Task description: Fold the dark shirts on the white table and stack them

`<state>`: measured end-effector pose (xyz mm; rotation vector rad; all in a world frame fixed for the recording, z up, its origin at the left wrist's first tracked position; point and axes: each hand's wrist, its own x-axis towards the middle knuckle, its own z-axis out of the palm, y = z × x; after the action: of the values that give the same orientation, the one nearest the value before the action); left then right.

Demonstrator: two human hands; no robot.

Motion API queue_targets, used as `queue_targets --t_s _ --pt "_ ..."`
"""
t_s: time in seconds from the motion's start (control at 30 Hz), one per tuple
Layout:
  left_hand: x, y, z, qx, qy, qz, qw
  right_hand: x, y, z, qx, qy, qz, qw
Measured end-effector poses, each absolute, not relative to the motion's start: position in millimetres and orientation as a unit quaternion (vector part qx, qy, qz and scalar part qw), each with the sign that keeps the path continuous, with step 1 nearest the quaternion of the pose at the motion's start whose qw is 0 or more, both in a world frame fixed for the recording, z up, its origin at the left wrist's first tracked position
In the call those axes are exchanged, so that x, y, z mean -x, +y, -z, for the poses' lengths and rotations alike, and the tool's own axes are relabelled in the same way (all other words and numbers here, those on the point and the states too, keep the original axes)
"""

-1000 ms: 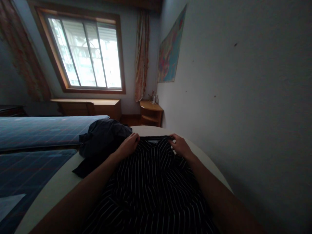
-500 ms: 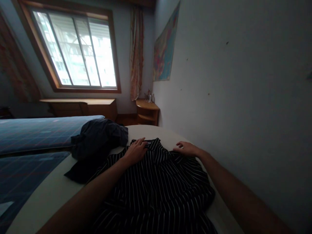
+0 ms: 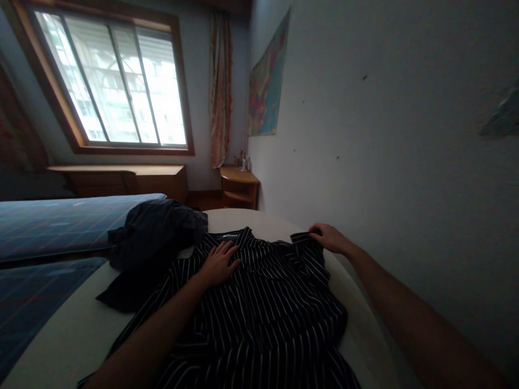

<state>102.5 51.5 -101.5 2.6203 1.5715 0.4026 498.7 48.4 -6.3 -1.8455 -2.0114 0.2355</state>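
A black shirt with white stripes lies spread over the pale round table, its collar toward the far edge. Flat on the shirt, just below the collar, rests my left hand with its fingers spread. At the far right my right hand pinches the end of a sleeve, lifting it slightly near the table's edge. Left of the striped shirt is a heap of dark clothing, part of it hanging low over the tabletop.
A white wall runs close along the right side. To the left stand mattresses with a blue checked cover. Beyond the table are a wooden corner shelf, a low desk, a window and curtains.
My right hand has moved right and taken the sleeve end, drawing it outward. My left hand has slid slightly down and left, flattening on the shirt. The view has shifted a little right.
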Motion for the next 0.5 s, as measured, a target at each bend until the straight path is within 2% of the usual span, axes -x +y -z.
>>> queue_targets --t_s 0.1,0.2,0.33,0.5 --pt "-98.8 52.2 101.5 -0.831 0.542 -0.124 0.019 -513.1 49.7 2.2 0.693 -0.677 -0.018 0.248" --pt "-96.5 49.7 100.8 -0.813 0.570 -0.121 0.000 -520.9 47.4 3.7 0.725 -0.637 0.029 0.259" --pt "-95.6 42.3 97.1 -0.793 0.598 -0.111 -0.022 -519.6 43.6 3.2 0.760 -0.604 0.050 0.235" --pt "-97.7 34.5 92.9 -0.795 0.595 -0.113 -0.029 -508.6 46.3 0.4 0.768 -0.617 0.010 0.173"
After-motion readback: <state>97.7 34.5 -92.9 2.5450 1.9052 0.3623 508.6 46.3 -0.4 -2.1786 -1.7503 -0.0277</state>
